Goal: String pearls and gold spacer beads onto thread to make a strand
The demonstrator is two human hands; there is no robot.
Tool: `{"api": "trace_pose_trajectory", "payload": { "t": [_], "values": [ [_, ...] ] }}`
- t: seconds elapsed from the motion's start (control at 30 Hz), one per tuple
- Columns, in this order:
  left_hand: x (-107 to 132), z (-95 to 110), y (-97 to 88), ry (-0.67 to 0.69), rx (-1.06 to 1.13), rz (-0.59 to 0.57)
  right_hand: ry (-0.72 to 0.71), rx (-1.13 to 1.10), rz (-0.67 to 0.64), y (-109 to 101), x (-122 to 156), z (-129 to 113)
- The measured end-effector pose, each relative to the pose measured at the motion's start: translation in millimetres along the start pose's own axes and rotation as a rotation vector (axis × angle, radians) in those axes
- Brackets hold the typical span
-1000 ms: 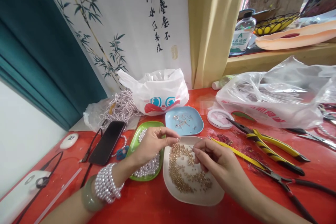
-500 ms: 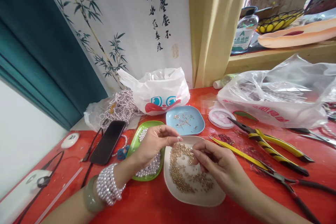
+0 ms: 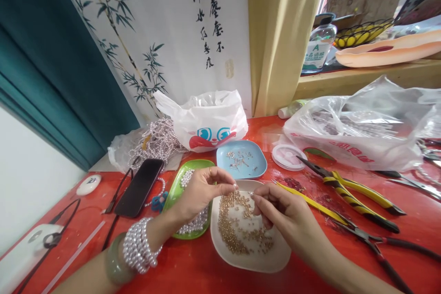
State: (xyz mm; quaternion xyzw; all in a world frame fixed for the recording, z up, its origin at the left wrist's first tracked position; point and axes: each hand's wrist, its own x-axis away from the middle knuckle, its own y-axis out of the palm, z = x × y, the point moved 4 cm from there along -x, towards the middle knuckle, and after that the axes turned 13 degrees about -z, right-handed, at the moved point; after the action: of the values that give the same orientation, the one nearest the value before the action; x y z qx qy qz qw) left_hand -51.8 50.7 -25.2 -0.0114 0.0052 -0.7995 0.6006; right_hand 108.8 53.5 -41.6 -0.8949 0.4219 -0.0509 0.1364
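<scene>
- Our left hand (image 3: 201, 191) pinches its fingertips together above the white rounded-square dish (image 3: 275, 257); we cannot see whether it grips anything.
- Our right hand (image 3: 284, 213) is pinched likewise, touching the small gold beads (image 3: 237, 232) heaped in that dish.
- The green dish of pearls (image 3: 173, 191) lies just beside it.

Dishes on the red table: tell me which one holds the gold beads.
The white dish, nearest the camera, under the right hand. The green dish beside it holds pearls; the blue dish behind holds small silvery bits.
</scene>
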Motion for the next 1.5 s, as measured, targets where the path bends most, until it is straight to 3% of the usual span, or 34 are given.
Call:
{"api": "trace_pose_trajectory", "payload": {
  "t": [0.37,0.5,0.6,0.7,0.9,1.07,1.3,1.4,1.5],
  "values": [
    [4,0,6.9,-0.01,-0.183,-0.094,-0.016,-0.038,-0.019,2,-2,0],
    [6,5,6.6,0.043,-0.598,-0.074,-0.068,-0.125,0.058,-3,-1,-2],
    [7,7,13.9,0.133,-0.945,-0.159,-0.087,-0.126,0.121,-8,-1,-3],
    [7,7,19.6,0.178,-1.12,-0.22,-0.095,-0.135,0.148,-10,-1,-2],
    [8,7,22.4,0.198,-1.205,-0.356,-0.093,-0.154,0.15,-9,0,-3],
    [8,4,18.5,0.263,-1.314,-0.375,-0.09,-0.167,0.134,-8,1,-1],
    [13,9,26.1,0.247,-1.371,-0.539,-0.098,-0.159,0.144,-9,2,-1],
    [13,6,26.9,0.28,-1.344,-0.524,-0.091,-0.144,0.138,-8,2,0],
    [10,2,24.7,0.297,-1.333,-0.428,-0.084,-0.134,0.142,-8,2,1]
  ]
}}
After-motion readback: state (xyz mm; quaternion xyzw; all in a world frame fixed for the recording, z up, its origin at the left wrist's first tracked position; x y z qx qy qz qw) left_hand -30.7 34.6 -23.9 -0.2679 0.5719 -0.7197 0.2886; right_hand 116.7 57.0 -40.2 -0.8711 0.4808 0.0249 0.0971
